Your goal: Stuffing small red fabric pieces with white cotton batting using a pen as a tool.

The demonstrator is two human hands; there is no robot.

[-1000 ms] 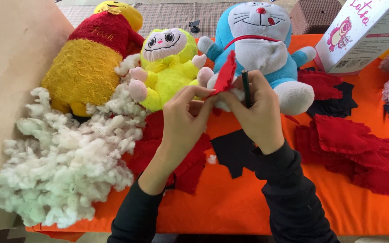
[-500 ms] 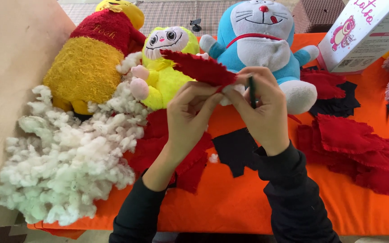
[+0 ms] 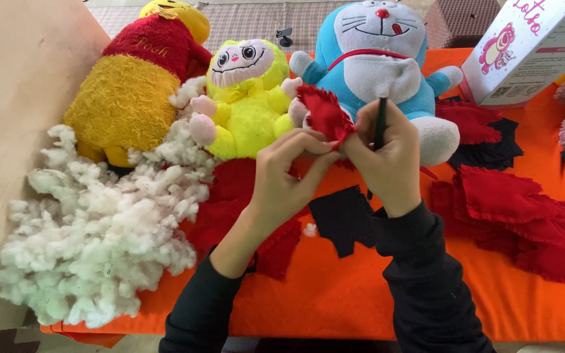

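Observation:
Both hands meet above the orange cloth (image 3: 361, 294). My left hand (image 3: 289, 170) pinches the lower edge of a small red fabric piece (image 3: 325, 112). My right hand (image 3: 387, 153) grips the same piece and also holds a thin dark stick (image 3: 380, 124) upright between its fingers. Just behind the hands sit a blue and white cat plush (image 3: 377, 52) and a bright yellow plush (image 3: 246, 98).
A heap of white stuffing (image 3: 93, 229) lies at the left, with a yellow and red bear plush (image 3: 138, 91) behind it. Red fabric pieces (image 3: 524, 216) and black pieces (image 3: 344, 219) lie on the cloth. A white box (image 3: 531, 49) stands at the back right.
The red fabric piece has been turned in the hands and now stands up more compactly above them. Both hands stay close together on it.

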